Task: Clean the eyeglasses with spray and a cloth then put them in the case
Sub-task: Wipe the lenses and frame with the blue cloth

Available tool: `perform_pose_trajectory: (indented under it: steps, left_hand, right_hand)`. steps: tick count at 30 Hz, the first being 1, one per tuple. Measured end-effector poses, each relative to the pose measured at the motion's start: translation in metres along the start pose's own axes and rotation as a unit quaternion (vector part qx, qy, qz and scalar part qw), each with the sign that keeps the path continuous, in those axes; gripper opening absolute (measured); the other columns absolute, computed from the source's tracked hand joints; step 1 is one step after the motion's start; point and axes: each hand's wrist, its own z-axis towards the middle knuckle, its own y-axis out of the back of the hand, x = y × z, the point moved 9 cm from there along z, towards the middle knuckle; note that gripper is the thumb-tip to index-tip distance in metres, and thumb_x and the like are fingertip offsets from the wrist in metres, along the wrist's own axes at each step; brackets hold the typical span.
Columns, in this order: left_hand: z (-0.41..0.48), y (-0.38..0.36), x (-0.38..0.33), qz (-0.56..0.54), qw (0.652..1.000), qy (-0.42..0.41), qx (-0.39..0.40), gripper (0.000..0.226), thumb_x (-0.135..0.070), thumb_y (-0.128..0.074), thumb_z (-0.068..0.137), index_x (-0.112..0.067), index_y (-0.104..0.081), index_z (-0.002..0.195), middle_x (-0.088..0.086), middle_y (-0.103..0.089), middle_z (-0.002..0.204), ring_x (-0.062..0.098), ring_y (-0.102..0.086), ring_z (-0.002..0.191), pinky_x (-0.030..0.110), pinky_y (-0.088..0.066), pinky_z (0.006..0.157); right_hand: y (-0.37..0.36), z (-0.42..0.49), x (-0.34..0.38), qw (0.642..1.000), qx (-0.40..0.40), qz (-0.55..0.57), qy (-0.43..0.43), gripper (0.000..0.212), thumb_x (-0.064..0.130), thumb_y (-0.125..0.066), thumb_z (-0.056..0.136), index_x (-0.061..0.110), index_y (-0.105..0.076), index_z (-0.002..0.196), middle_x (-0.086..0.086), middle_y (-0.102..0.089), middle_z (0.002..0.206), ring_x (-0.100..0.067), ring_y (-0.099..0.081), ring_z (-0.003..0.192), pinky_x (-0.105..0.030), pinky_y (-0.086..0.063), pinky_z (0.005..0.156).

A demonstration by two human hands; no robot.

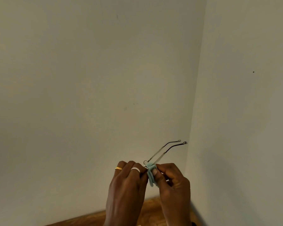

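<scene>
A pair of thin, metal-framed eyeglasses [156,153] is held up in the air in front of a wall corner. Its two slim temple arms are unfolded and are pointed up and to the right, nearly parallel, with dark curved ends. The front part with the lenses is mostly hidden; only a small round piece of the frame is seen. A soft, pale mint-green cloth [151,175] is folded around the front of the eyeglasses and hangs down in loose folds. The frame is gripped by the left hand [126,181], and the cloth is pinched by the right hand [175,185].
</scene>
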Motion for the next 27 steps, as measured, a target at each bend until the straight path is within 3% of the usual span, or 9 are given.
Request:
perform_pose_trajectory:
  steps: [4, 10, 15, 18, 20, 23, 25, 27]
  left_hand:
    - [-0.006, -0.005, -0.002, 0.018, 1.0, -0.007, 0.008, 0.033, -0.007, -0.095, 0.057, -0.014, -0.068, 0.074, -0.006, -0.061, 0.069, 0.012, -0.051, 0.063, 0.011, -0.033, 0.05]
    - [-0.017, -0.013, -0.012, 0.063, 0.998, -0.026, 0.007, 0.038, -0.005, -0.098, 0.046, -0.007, -0.071, 0.073, 0.002, -0.065, 0.067, 0.02, -0.058, 0.06, 0.027, -0.05, 0.044]
    - [-0.024, -0.019, -0.014, 0.041, 0.999, -0.02, 0.011, 0.039, -0.003, -0.097, 0.046, -0.008, -0.071, 0.074, 0.001, -0.064, 0.069, 0.02, -0.058, 0.062, 0.027, -0.049, 0.047]
    - [-0.026, -0.019, -0.013, 0.026, 1.0, -0.014, 0.006, 0.039, -0.002, -0.097, 0.048, -0.009, -0.069, 0.074, 0.0, -0.062, 0.069, 0.02, -0.056, 0.061, 0.026, -0.046, 0.047]
    - [-0.028, -0.018, -0.012, 0.026, 0.999, -0.018, -0.009, 0.034, -0.003, -0.095, 0.053, -0.009, -0.069, 0.074, -0.001, -0.061, 0.068, 0.019, -0.054, 0.061, 0.024, -0.044, 0.05]
    - [-0.029, -0.012, -0.012, 0.007, 0.998, -0.033, -0.055, 0.011, -0.015, -0.078, 0.08, -0.013, -0.069, 0.075, -0.004, -0.059, 0.07, 0.017, -0.052, 0.065, 0.019, -0.037, 0.061]
    - [-0.029, -0.009, -0.01, -0.012, 0.997, -0.03, -0.075, 0.02, -0.026, -0.062, 0.089, -0.014, -0.069, 0.075, -0.006, -0.059, 0.071, 0.016, -0.05, 0.067, 0.019, -0.035, 0.065]
    - [-0.031, -0.007, -0.011, -0.023, 0.996, -0.037, -0.084, 0.022, -0.028, -0.059, 0.091, -0.014, -0.068, 0.076, -0.006, -0.059, 0.072, 0.016, -0.05, 0.069, 0.018, -0.035, 0.065]
  right_hand:
    - [-0.005, -0.006, -0.001, 1.0, 0.022, -0.018, -0.001, 0.017, 0.041, -0.064, 0.078, 0.03, -0.071, 0.088, 0.016, -0.067, 0.085, -0.005, -0.064, 0.088, -0.008, -0.046, 0.056]
    - [-0.001, -0.012, -0.003, 0.999, 0.019, -0.039, -0.006, 0.006, 0.041, -0.063, 0.076, 0.043, -0.06, 0.081, 0.013, -0.066, 0.084, -0.004, -0.062, 0.092, -0.008, -0.05, 0.057]
    - [0.005, -0.014, -0.01, 0.999, -0.013, -0.013, -0.031, 0.012, 0.037, -0.065, 0.085, 0.028, -0.065, 0.077, 0.009, -0.064, 0.077, -0.012, -0.066, 0.079, -0.021, -0.057, 0.056]
    - [0.003, -0.015, -0.015, 0.997, -0.005, 0.013, -0.075, 0.007, 0.027, -0.066, 0.084, 0.028, -0.066, 0.078, 0.007, -0.067, 0.077, -0.009, -0.066, 0.082, -0.019, -0.057, 0.059]
    - [0.005, -0.014, -0.014, 0.994, -0.007, 0.04, -0.099, 0.005, 0.026, -0.066, 0.085, 0.027, -0.068, 0.08, 0.008, -0.069, 0.075, -0.004, -0.066, 0.083, -0.015, -0.053, 0.059]
    - [0.011, -0.007, -0.01, 0.989, -0.019, 0.077, -0.128, 0.015, 0.038, -0.064, 0.081, 0.025, -0.072, 0.085, 0.014, -0.071, 0.077, -0.001, -0.066, 0.083, -0.013, -0.051, 0.057]
    - [0.014, -0.001, -0.01, 0.981, -0.022, 0.113, -0.155, 0.024, 0.043, -0.063, 0.078, 0.024, -0.074, 0.087, 0.009, -0.074, 0.08, -0.007, -0.068, 0.081, -0.018, -0.052, 0.058]
    - [0.015, 0.004, -0.012, 0.971, -0.017, 0.151, -0.183, 0.026, 0.043, -0.065, 0.076, 0.022, -0.077, 0.085, 0.002, -0.075, 0.08, -0.011, -0.069, 0.079, -0.022, -0.051, 0.061]
